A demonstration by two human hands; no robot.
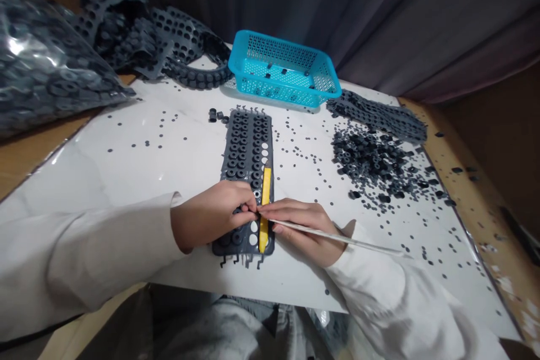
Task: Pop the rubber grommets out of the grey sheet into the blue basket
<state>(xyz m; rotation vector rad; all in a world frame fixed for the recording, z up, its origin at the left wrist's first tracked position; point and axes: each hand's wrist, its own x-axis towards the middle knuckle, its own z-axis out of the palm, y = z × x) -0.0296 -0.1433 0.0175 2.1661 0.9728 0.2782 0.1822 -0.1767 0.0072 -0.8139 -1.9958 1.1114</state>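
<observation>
A dark grey moulded rubber sheet (238,177) lies lengthwise before me, with rows of raised rings and several white round openings along its right side. My left hand (217,211) rests over its lower part, fingers curled and pinched together; whatever is between the fingertips is hidden. From the right, my right hand (306,228) meets the left fingertips, its fingers closed around a long thin white stick (337,236). A yellow bar-shaped tool (265,194) lies along the sheet's right edge, close to both hands' fingertips.
A blue plastic basket (278,93) with a few dark bits stands behind the sheet. To the right lie a pile of small black rubber pieces (367,160) and folded perforated sheets (379,115). A clear bag of rubber parts (50,67) and more sheets (181,34) are on the left.
</observation>
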